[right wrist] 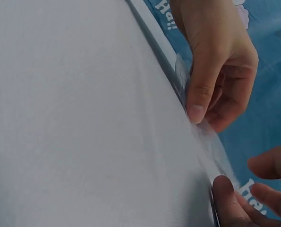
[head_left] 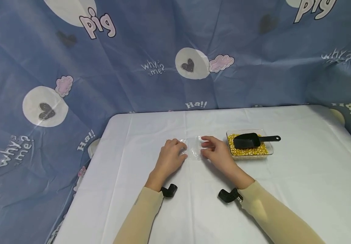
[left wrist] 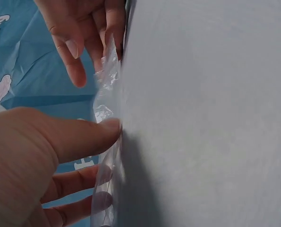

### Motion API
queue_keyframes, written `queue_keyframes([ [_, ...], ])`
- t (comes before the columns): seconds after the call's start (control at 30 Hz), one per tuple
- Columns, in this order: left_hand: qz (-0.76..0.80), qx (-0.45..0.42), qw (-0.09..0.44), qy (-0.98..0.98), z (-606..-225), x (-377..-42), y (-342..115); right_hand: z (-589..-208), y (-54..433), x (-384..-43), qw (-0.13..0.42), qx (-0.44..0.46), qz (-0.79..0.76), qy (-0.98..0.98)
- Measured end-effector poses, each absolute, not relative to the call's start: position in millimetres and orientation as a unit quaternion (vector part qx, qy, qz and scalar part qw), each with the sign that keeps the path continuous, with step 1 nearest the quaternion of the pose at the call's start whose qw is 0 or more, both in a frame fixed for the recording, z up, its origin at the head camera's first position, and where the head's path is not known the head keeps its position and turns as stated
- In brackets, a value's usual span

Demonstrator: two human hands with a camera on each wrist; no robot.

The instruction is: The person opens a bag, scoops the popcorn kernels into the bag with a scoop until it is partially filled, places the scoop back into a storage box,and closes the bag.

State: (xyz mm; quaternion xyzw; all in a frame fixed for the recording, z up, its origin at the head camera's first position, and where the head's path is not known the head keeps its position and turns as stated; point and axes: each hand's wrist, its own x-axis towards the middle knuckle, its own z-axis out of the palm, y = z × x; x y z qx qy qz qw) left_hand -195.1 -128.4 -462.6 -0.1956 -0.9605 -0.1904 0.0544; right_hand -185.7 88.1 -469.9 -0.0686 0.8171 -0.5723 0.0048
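Note:
A clear plastic bag (head_left: 193,148) lies low over the white table between the two hands. My left hand (head_left: 171,156) holds its left edge; in the left wrist view the thumb (left wrist: 90,137) presses one side and the fingers show through the film behind it. My right hand (head_left: 216,151) is at the bag's right edge, fingers apart and loosely bent. In the left wrist view, the right hand (left wrist: 90,28) has its fingertips beside the bag's far corner, some touching or overlapping it. The right wrist view shows the bag (right wrist: 211,146) stretching between both hands.
Right of the right hand stands a clear rectangular container (head_left: 270,148) of yellow corn kernels (head_left: 239,153). A black scoop (head_left: 247,140) lies on the kernels, its handle sticking out over the right rim. Blue printed cloth (head_left: 151,40) hangs behind the white table (head_left: 309,189).

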Motion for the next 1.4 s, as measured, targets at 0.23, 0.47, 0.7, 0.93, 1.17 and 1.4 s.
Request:
queue_keyframes([
  [0.23, -0.190, -0.197, 0.062, -0.960, -461.3, -195.1, -124.6, -467.5, 85.7, -184.8, 0.011, -0.053, -0.590, 0.805],
  [0.47, -0.204, -0.207, 0.076, -0.954, -461.0, -193.7, -124.5, -465.6, 82.4, -182.8, 0.036, -0.048, -0.629, 0.775],
  [0.7, -0.211, -0.218, 0.072, -0.950, -458.5, -192.0, -122.7, -465.5, 82.9, -183.3, 0.045, -0.034, -0.634, 0.771],
  [0.93, -0.221, -0.231, 0.087, -0.943, -454.3, -189.4, -120.8, -462.3, 84.0, -183.2, 0.053, -0.006, -0.670, 0.741],
  [1.17, -0.210, -0.281, 0.149, -0.925, -450.4, -188.1, -116.7, -456.8, 87.0, -182.0, 0.030, -0.011, -0.681, 0.732],
  [1.4, -0.206, -0.301, 0.184, -0.913, -445.4, -186.8, -115.4, -445.6, 88.1, -180.9, 0.028, -0.036, -0.707, 0.706],
])
